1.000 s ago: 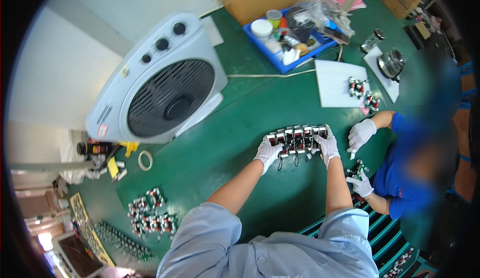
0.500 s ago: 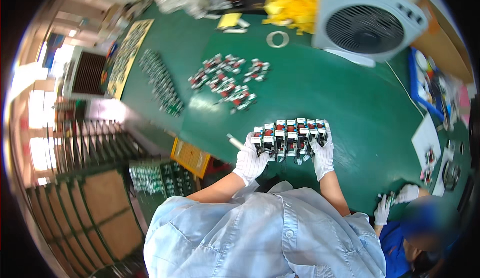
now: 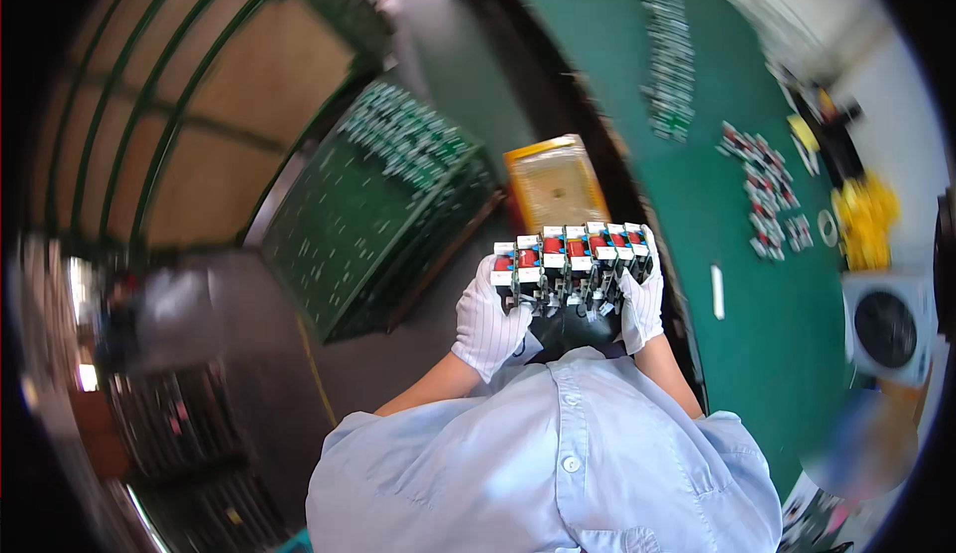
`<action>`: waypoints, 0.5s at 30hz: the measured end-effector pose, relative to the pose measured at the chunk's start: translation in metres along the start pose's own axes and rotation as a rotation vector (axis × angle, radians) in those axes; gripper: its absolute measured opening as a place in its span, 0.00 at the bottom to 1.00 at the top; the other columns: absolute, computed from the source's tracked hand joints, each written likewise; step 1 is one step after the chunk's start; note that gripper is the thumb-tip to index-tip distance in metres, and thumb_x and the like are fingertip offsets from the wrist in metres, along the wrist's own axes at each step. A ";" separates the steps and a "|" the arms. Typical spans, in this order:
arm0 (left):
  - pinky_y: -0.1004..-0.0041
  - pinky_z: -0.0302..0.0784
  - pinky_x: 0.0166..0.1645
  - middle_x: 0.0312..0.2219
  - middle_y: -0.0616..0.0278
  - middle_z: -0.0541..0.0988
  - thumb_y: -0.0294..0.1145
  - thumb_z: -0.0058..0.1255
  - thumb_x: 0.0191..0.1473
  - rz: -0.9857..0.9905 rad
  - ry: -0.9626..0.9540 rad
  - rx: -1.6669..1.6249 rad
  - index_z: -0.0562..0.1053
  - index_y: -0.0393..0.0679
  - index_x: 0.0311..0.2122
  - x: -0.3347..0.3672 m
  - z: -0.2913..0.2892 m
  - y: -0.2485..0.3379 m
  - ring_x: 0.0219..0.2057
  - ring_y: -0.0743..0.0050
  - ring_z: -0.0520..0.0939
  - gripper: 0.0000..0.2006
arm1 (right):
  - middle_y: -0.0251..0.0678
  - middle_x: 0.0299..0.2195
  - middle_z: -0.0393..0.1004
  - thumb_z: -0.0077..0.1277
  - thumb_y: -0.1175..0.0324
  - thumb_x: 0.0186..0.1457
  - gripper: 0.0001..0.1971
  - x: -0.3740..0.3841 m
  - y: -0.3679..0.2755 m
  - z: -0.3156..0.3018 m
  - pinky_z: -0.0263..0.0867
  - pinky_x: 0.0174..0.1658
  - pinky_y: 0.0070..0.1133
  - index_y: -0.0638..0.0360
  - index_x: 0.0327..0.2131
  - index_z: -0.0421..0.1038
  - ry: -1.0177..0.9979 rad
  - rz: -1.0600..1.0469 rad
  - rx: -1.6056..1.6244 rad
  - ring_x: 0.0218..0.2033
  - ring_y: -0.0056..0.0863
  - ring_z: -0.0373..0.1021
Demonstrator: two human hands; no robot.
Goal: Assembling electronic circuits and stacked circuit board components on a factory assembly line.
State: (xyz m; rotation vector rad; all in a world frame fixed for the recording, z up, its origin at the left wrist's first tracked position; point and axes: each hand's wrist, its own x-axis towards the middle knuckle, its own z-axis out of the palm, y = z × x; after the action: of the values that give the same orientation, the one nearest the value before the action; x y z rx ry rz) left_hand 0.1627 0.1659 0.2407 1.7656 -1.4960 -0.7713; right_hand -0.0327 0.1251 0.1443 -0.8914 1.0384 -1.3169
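A row of small circuit boards is squeezed side by side between my two hands, in front of my body. Red wound parts and white blocks show along its top, with dark parts and short leads below. My left hand, in a white striped glove, closes on the row's left end. At the right end my right hand, gloved the same way, grips with its thumb over the near side. The fingers behind the boards are largely hidden.
Left ahead stands a green box-like stack with many circuit boards on top. Beyond my hands is a yellow-framed tray. The green table, at right, bears more boards, a white stick and a box fan.
My view has swung left, so the table has shifted to the right side and the green stack has come nearer the middle. Both hands still hold the row of boards, now away from the table.
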 end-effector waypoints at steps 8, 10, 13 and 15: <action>0.63 0.69 0.39 0.31 0.52 0.73 0.24 0.49 0.32 -0.212 0.477 0.107 0.59 0.41 0.45 -0.055 -0.135 -0.111 0.33 0.50 0.75 0.28 | 0.36 0.46 0.62 0.52 0.68 0.42 0.36 0.011 0.057 0.209 0.56 0.50 0.20 0.63 0.55 0.48 -0.466 0.294 0.014 0.46 0.22 0.61; 0.63 0.69 0.39 0.31 0.52 0.73 0.24 0.48 0.32 -0.234 0.549 0.126 0.59 0.41 0.45 -0.062 -0.152 -0.130 0.33 0.50 0.75 0.28 | 0.36 0.46 0.62 0.52 0.68 0.41 0.37 0.011 0.086 0.238 0.54 0.51 0.20 0.64 0.55 0.48 -0.549 0.249 0.040 0.47 0.23 0.60; 0.63 0.69 0.39 0.32 0.51 0.73 0.24 0.48 0.33 -0.276 0.621 0.150 0.59 0.41 0.46 -0.070 -0.174 -0.149 0.34 0.50 0.75 0.28 | 0.36 0.46 0.63 0.50 0.71 0.41 0.36 0.010 0.106 0.281 0.56 0.50 0.19 0.65 0.55 0.47 -0.634 0.307 0.037 0.45 0.22 0.60; 0.63 0.69 0.39 0.32 0.51 0.73 0.24 0.47 0.33 -0.352 0.689 0.150 0.59 0.40 0.46 -0.069 -0.188 -0.165 0.34 0.51 0.75 0.28 | 0.36 0.46 0.63 0.50 0.72 0.42 0.36 0.016 0.112 0.302 0.56 0.49 0.19 0.64 0.56 0.47 -0.712 0.303 0.010 0.45 0.21 0.61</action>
State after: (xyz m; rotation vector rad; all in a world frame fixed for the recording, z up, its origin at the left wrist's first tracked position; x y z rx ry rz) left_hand 0.3972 0.2740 0.2180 2.1423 -0.8097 -0.1586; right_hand 0.2888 0.1005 0.1313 -1.0391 0.5690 -0.6609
